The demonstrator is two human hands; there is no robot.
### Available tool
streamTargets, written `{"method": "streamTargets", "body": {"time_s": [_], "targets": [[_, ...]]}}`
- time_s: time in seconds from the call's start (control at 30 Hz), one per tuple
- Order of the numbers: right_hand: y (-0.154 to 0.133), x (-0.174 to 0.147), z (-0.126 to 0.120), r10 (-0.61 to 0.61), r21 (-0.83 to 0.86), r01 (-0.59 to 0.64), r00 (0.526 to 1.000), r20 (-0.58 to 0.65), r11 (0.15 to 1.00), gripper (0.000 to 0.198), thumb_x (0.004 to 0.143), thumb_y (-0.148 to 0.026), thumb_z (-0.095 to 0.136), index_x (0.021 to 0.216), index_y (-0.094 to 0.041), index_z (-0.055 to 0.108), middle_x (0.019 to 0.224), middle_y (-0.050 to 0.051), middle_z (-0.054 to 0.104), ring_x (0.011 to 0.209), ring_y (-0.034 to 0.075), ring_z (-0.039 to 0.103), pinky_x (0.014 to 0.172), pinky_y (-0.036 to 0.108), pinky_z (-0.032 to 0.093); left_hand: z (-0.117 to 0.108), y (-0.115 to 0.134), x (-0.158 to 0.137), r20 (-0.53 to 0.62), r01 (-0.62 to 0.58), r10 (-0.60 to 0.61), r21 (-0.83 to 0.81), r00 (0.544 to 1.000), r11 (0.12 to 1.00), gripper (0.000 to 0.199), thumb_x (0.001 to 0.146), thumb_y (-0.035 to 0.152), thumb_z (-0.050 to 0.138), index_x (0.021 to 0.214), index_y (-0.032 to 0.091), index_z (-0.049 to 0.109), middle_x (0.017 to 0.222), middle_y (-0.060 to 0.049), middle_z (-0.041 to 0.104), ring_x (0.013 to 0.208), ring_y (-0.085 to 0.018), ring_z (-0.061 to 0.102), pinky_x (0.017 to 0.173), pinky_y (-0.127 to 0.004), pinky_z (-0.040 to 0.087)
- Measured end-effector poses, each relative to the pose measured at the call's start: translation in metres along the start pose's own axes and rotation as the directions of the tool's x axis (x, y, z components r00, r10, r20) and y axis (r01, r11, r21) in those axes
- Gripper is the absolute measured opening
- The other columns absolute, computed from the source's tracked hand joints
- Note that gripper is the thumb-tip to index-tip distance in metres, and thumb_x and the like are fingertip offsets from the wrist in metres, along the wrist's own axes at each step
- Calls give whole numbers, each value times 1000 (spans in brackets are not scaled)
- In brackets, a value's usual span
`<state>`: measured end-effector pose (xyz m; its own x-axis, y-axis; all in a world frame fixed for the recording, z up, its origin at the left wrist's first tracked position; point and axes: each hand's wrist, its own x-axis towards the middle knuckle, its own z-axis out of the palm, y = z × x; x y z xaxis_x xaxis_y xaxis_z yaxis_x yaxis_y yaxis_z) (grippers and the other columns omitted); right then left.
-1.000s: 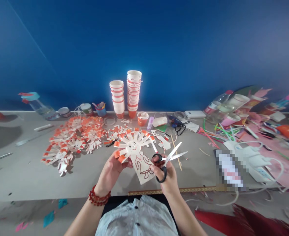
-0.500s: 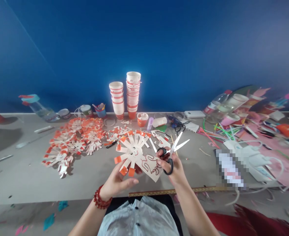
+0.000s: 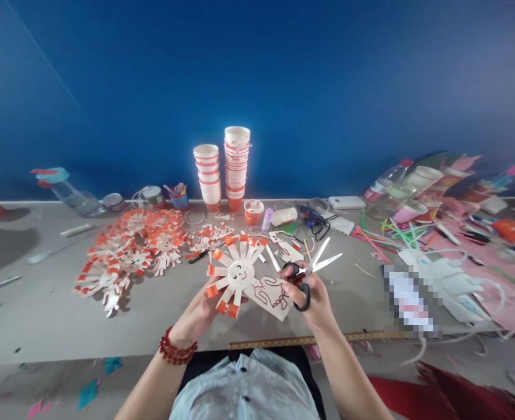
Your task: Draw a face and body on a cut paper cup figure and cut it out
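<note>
A flattened paper cup (image 3: pixel 241 273), cut into orange-tipped strips around a smiling drawn face, is held up over the table. My left hand (image 3: pixel 199 312) is at its left edge, with fingers partly hidden behind the strips. Joined to or overlapping its lower right is a white paper piece (image 3: pixel 269 296) bearing a reddish-brown drawn outline of a body. My right hand (image 3: pixel 316 303) has the black-handled scissors (image 3: pixel 312 269) in its fingers, blades spread and pointing up and right. Its thumb and fingertips also pinch the drawn paper's right edge.
Finished orange-and-white cup figures (image 3: pixel 130 245) are heaped at left. Two stacks of paper cups (image 3: pixel 237 169) stand against the blue wall. A glue stick (image 3: pixel 267 220) and markers lie behind my hands. Pipe cleaners, a power strip (image 3: pixel 445 286) and pink sheets crowd the right.
My left hand has shifted left and its thumb, stretched out below the strips before, is now up at the cup's edge. The scissors moved slightly right and down, blades still apart.
</note>
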<state>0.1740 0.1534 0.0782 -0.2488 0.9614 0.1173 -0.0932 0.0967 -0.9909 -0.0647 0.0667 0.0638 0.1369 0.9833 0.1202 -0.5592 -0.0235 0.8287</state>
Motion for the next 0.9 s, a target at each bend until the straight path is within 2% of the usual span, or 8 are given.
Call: {"method": "streamTargets", "body": {"time_s": [0.1,0.17,0.37,0.43,0.53,0.63,0.77,0.9], "targets": [[-5,-1,3,-30,-38,31,999,37,999,25,72,-33,76,87,-21,60,80,3,62,64,17,56,56,29,46,12,8,9,-310,157,-143,20,940,987,40,75,41,82,106,18,73,100,-12,76,85,-24,73,73,-33,58],[-6,-1,5,-36,-54,38,998,43,998,26,74,-35,77,88,-21,60,79,3,63,64,17,57,57,29,46,19,8,15,-431,196,-162,36,888,980,29,72,32,86,92,15,74,84,-7,76,71,-17,71,65,-26,56],[12,-14,-11,-26,-11,25,990,-141,1000,31,87,-50,67,95,-20,63,84,4,65,64,15,52,58,28,43,28,7,22,-586,80,-90,-42,806,996,29,66,27,89,84,15,72,77,-2,75,64,-14,69,63,-23,56],[22,-26,-19,89,-57,-99,985,-145,993,34,89,-53,64,90,-19,62,73,2,62,55,13,46,50,26,36,30,9,23,-618,26,-76,-90,782,996,30,65,26,90,86,15,72,78,-2,75,64,-14,69,63,-25,57],[31,-45,-24,257,-238,-235,964,67,942,37,83,-54,71,81,-18,61,66,1,59,57,15,51,52,26,38,34,14,24,-635,-65,-22,-114,772,991,30,65,25,89,89,18,72,83,-2,76,68,-17,71,63,-29,58],[27,-59,-16,337,-343,-236,901,272,909,39,81,-56,71,79,-18,62,68,1,59,58,15,52,53,24,38,40,17,26,-632,-125,49,-75,774,989,28,67,25,88,89,18,72,82,-2,75,69,-17,70,64,-29,58],[15,-58,11,287,-281,-173,851,440,944,51,76,-66,72,76,-17,59,65,-1,53,58,12,43,50,23,30,46,14,26,-623,-107,93,15,777,994,26,69,27,86,89,17,72,77,-2,74,66,-17,70,64,-29,57],[9,-47,30,262,-135,-224,836,483,965,61,74,-77,65,77,-17,54,64,-2,49,57,12,41,52,24,28,47,8,21,-617,-50,93,87,782,995,22,72,29,84,87,17,72,72,-2,74,65,-17,70,61,-25,55]]}}
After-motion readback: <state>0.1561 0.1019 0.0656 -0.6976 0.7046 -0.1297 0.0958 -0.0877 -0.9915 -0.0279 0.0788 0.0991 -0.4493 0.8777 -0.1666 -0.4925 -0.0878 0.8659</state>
